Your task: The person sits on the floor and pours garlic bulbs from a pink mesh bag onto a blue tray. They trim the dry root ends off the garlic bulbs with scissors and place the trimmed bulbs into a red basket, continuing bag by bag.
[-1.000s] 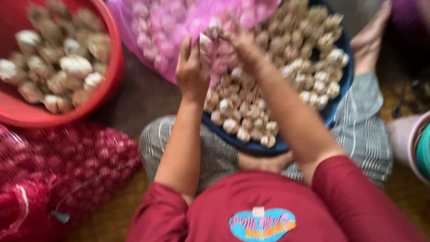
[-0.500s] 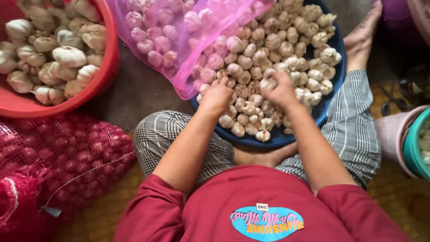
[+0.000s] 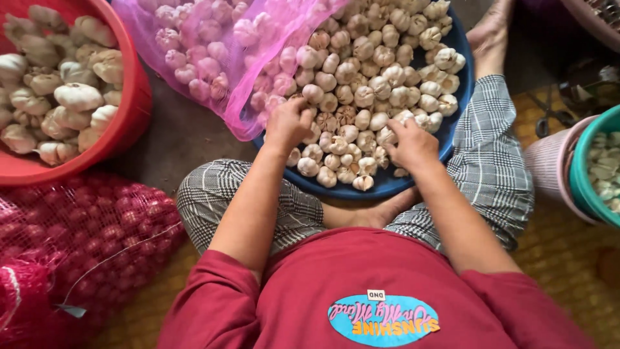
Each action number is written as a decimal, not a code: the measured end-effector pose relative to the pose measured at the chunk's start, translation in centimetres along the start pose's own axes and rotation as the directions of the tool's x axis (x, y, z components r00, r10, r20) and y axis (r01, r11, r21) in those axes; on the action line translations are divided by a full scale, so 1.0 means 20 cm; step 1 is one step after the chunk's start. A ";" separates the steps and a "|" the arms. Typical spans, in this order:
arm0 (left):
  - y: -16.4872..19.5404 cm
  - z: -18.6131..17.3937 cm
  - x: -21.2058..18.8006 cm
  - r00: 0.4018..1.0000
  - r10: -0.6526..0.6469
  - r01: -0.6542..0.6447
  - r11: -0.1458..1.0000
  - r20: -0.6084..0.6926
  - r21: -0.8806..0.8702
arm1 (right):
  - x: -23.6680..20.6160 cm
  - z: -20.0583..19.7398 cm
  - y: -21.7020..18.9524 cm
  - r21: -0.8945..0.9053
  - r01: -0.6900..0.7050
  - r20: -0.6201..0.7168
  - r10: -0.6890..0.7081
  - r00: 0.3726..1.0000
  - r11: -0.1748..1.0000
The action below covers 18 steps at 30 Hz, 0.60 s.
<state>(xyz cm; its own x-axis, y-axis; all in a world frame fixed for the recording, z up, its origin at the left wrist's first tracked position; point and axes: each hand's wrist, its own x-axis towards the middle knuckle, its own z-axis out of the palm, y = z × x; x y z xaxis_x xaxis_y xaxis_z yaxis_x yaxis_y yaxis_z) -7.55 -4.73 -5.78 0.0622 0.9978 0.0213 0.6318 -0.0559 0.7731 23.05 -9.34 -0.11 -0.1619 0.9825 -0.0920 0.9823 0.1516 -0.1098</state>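
Garlic bulbs [image 3: 361, 97] heaped in a blue basin [image 3: 460, 123] on the seated person's lap. At the basin's near-left edge the left hand [image 3: 289, 124] is curled on the pile; whether it grips a bulb cannot be told. At its near-right, the right hand [image 3: 412, 143] closes on a bulb. Left of the basin lie a pink mesh sack [image 3: 213, 52] and red tub [image 3: 132, 116]. Bulbs are probably light, firm and papery, best pinched around the body.

You see dry, papery, matt skins on the garlic bulbs [image 3: 361, 97], heaped in a smooth blue plastic basin [image 3: 460, 116]. Beside it lies thin pink plastic netting [image 3: 213, 58], then a glossy red plastic tub [image 3: 129, 123] and coarse red mesh sack [image 3: 77, 252].
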 end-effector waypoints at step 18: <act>0.19 0.12 -0.06 0.954 0.271 -0.207 0.905 0.127 -0.372 | -0.02 0.03 0.10 0.730 -0.467 0.399 -0.243 0.884 -0.499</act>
<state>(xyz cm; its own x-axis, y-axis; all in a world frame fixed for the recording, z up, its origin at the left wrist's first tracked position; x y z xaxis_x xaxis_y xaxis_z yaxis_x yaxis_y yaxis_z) -3.36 -6.28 -4.27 0.3285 0.9326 0.1492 0.2716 -0.2446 0.9308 25.03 -9.56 -0.93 -0.4193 0.7885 -0.4499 -0.4835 -0.6134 -0.6245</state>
